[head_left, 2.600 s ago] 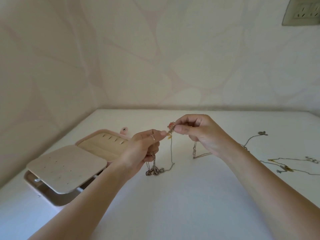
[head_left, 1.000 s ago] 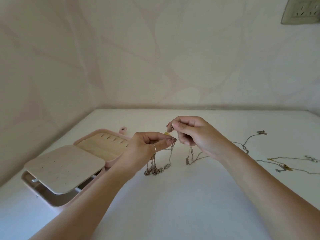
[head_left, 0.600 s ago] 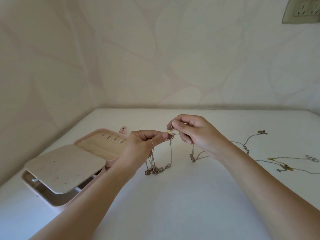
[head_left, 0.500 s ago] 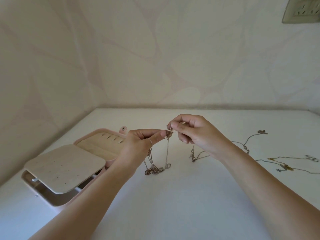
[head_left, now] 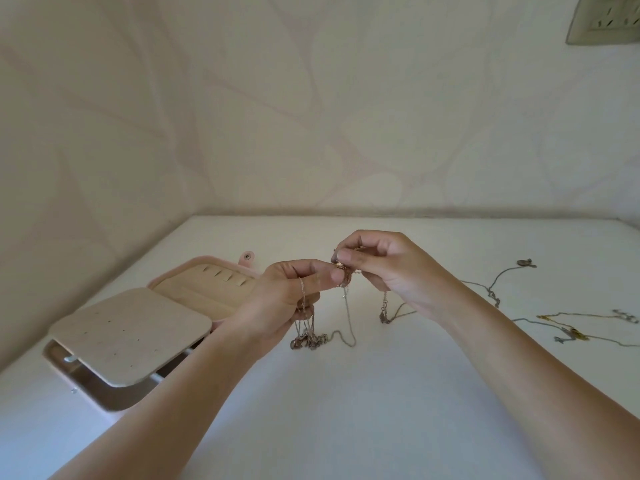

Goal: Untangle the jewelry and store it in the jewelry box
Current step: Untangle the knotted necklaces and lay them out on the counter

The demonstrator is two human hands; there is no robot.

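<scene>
Above the middle of the white table, my left hand [head_left: 291,296] and my right hand [head_left: 388,268] both pinch a knot of tangled thin chains [head_left: 343,275]. Loops hang from the knot; a bunched end [head_left: 310,339] touches the table below my left hand. Another strand [head_left: 385,311] drops under my right hand. The pink jewelry box [head_left: 138,327] lies open at the left, with a cream inner flap folded over its base.
More loose chains lie on the table at the right: a silver one with a pendant [head_left: 498,289] and a gold and silver pair [head_left: 581,330]. Walls close the left and back. A wall socket [head_left: 606,19] sits at top right.
Both hands have stayed at the knot, with small shifts of the fingers. The hanging loops have swung slightly. The box and the chains at the right have not moved.
</scene>
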